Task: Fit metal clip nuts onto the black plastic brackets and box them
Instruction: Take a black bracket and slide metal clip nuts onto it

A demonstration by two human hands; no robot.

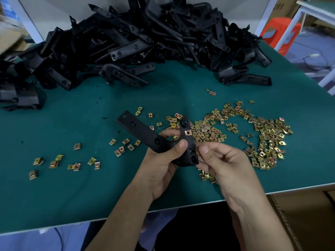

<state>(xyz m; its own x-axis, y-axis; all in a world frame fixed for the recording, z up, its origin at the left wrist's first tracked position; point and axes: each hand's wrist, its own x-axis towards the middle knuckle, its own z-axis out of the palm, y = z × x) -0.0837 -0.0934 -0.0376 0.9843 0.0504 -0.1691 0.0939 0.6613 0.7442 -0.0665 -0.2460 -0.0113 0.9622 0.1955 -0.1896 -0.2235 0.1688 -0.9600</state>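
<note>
left hand [159,160] grips angled matte black bracket [145,134] bearing brassy clip nut [188,132].

The left hand [163,165] and right hand [223,163] are bare, with bare forearms [117,218] and short, plain nails [182,144].

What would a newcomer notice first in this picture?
A big heap of black brackets covers the far side of the green table, and loose clip nuts lie scattered at the right. In the middle, the left hand grips one bracket with a fitted nut, while the right hand pinches its edge.
</note>
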